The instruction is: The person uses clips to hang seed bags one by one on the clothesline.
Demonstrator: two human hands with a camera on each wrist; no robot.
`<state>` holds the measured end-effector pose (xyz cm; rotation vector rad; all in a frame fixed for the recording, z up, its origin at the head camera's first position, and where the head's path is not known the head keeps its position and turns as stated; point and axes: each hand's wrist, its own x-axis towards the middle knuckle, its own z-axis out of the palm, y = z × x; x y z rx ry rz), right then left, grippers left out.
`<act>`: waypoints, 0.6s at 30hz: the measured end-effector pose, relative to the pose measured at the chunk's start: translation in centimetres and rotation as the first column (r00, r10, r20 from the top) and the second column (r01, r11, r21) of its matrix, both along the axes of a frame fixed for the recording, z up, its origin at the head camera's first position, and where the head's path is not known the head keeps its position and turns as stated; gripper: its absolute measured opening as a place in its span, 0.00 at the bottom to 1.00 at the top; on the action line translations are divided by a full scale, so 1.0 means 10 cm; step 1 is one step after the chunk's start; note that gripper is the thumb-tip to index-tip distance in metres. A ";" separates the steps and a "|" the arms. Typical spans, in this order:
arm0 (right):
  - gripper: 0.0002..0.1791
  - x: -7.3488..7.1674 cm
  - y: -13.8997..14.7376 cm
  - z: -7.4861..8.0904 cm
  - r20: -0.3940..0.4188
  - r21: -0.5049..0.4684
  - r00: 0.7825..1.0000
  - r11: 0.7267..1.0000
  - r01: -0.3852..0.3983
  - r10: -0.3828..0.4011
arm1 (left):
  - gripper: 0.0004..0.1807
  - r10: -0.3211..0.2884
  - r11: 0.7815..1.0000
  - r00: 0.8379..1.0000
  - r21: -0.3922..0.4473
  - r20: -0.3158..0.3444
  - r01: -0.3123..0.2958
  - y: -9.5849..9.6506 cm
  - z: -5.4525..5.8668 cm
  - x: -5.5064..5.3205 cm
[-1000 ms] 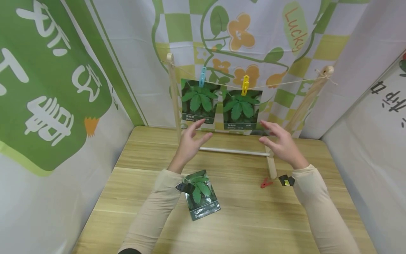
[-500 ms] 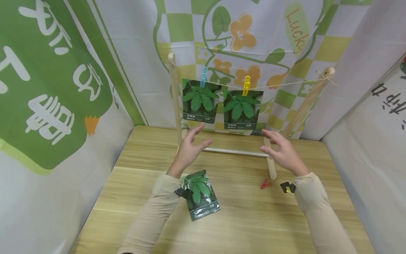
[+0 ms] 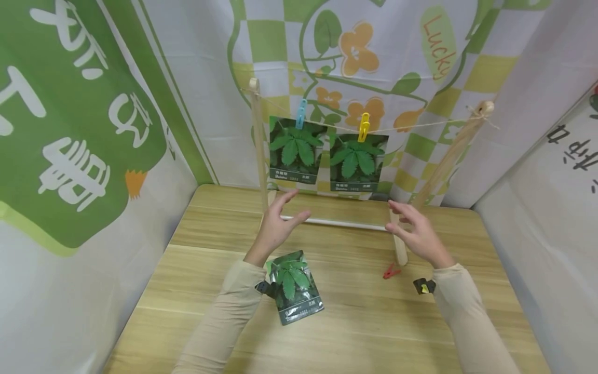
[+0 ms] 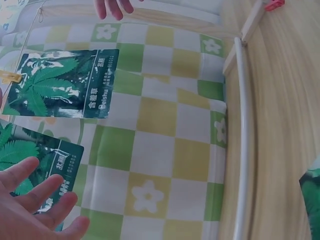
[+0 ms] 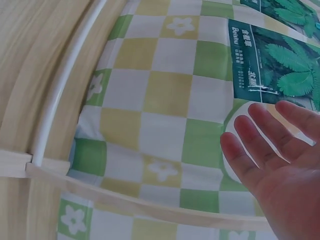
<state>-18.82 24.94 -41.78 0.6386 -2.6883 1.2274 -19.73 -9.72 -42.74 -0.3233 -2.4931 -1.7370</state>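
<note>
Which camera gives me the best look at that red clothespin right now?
The head view: it shows the whole red clothespin lying on the wood-grain table, by the stand's wooden foot. The left wrist view catches only part of it at the top edge; the right wrist view doesn't show it.

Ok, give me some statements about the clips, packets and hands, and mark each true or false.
1. The blue clip holds a hanging packet on the string. True.
2. The red clip is fastened to the string. False: the red clip lies on the table.
3. The left hand holds nothing. True.
4. The right hand grips a packet. False: the right hand holds nothing.
5. A loose packet lies on the table. True.
</note>
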 end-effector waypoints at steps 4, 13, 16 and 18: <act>0.31 0.02 0.01 -0.03 -0.006 -0.003 1.000 1.000 0.009 -0.009 | 0.36 0.004 1.000 1.000 0.009 -0.014 -0.004 0.00 -0.04 0.02; 0.31 0.06 0.02 -0.14 -0.002 0.001 0.999 0.999 0.033 -0.033 | 0.35 0.019 1.000 1.000 0.022 0.012 -0.019 -0.01 -0.11 0.06; 0.30 0.07 0.03 -0.15 0.001 -0.013 0.999 0.999 0.042 -0.042 | 0.34 0.026 0.999 0.999 0.019 0.018 -0.027 -0.01 -0.13 0.07; 0.30 0.09 0.03 -0.16 0.003 -0.027 0.999 0.999 0.045 -0.045 | 0.34 0.027 0.999 0.999 0.017 0.019 -0.028 -0.01 -0.14 0.08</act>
